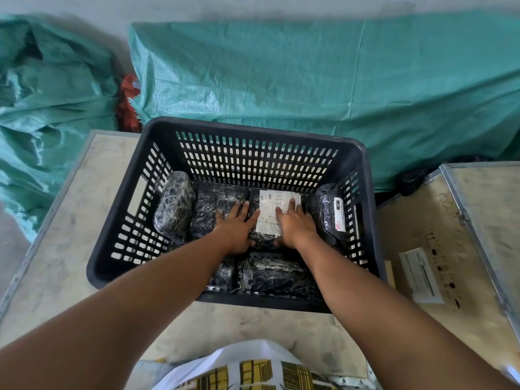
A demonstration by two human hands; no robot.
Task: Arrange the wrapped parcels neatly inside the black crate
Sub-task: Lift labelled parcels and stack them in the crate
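A black slotted crate [253,130] stands on a pale wooden box, with several black bubble-wrapped parcels inside. Both hands reach into it and hold the labelled parcel [271,204] in the middle. My left hand [235,229] lies flat across its left edge and the neighbouring parcel [213,204], thumb under the near end. My right hand [295,225] presses on the white label, fingers spread. Another parcel [173,206] leans against the left wall, one with a red-printed label [330,212] leans against the right wall, and two [270,277] lie near the front wall.
The pale wooden box [84,220] under the crate has metal edging. A second wooden box [450,249] with a white label stands at the right. Green woven sacks [309,80] fill the space behind and to the left. A white and yellow bag [253,370] lies in front of me.
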